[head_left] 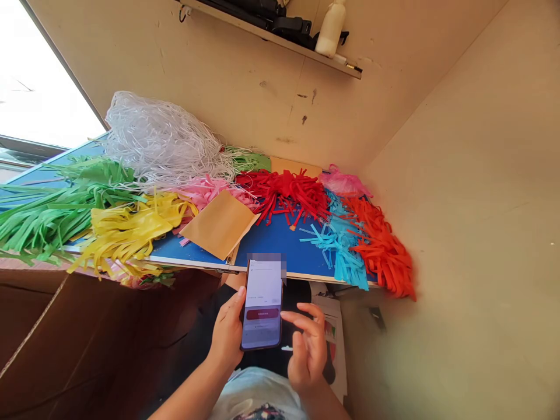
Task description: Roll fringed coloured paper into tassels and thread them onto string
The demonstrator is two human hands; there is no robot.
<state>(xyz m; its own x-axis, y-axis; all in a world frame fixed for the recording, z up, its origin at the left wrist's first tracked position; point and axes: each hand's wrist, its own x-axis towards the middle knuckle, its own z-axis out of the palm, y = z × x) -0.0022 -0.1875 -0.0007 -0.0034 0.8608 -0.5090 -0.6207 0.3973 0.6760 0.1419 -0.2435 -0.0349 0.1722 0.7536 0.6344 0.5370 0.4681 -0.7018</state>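
Smartphone point(263, 321) first: you've got it held up over your lap, right by the near edge of the table, screen facing you.

Ok, biggest to smallest. Beige wall point(472, 192) down your right side, then the blue table point(280, 242) in front of you, loaded with coloured strips. Shelf point(271, 35) above it on the back wall. Next up is the tangled heap of white strands point(160, 137) at the back left. Green strips point(56, 207) spread out on the far left, and the yellow strips point(135, 224) sit just beside them, hanging over the front edge. Orange-red strips point(385, 251) flop over the right end, touching the light blue strips point(345, 242). Bright red strips point(289, 192) lie further back, near the middle. Tan card point(221, 224) rests tilted partly on the pink strips point(205, 189).

Now your hands. Your left hand point(228, 329) is wrapped round the left side of the phone, thumb along the edge. Your right hand point(310, 344) isn't gripping anything: fingers loosely curled and apart, one fingertip right at the phone's right edge. Can't tell if it's touching.

Small stuff: white bottle point(331, 29) at the right end of the shelf, and a dark red button point(262, 314) on your screen, text too tiny to read.
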